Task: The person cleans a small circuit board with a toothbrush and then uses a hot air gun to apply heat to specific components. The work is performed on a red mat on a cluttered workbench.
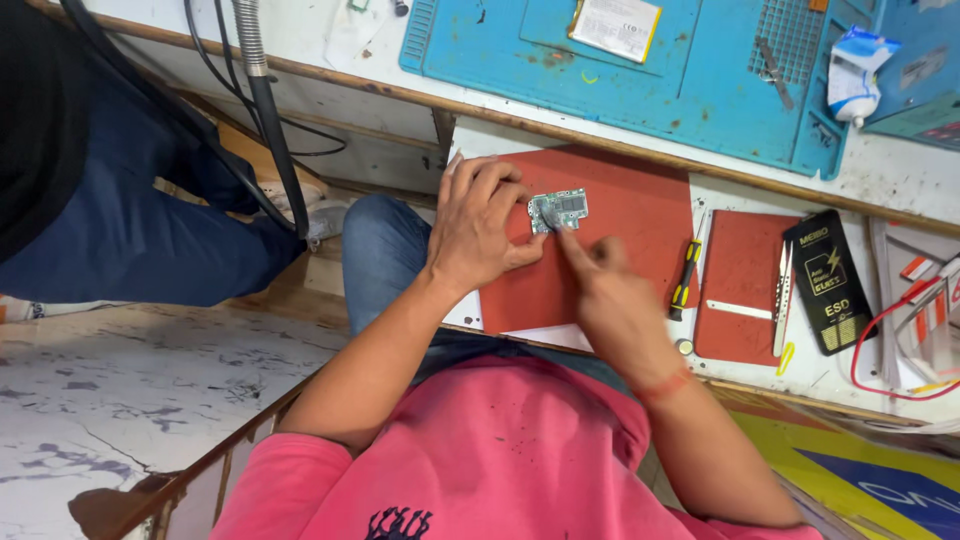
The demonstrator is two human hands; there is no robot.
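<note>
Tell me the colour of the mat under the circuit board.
Red mat, seen in the head view.

Worn white workbench (880, 175), scuffed and stained, edged with a wooden strip (560, 130). Blue work mat (700, 90) across the far part. Grey concrete floor (130, 380) lower left, cracked, blotched with dark marks. Wooden rail (215, 465) slanting across the lower left. Black cables (215, 60) and a ribbed hose (250, 40) hanging off the bench edge. Yellow and blue panel (870, 480) lower right. Flat, even light, soft shadows.
</note>
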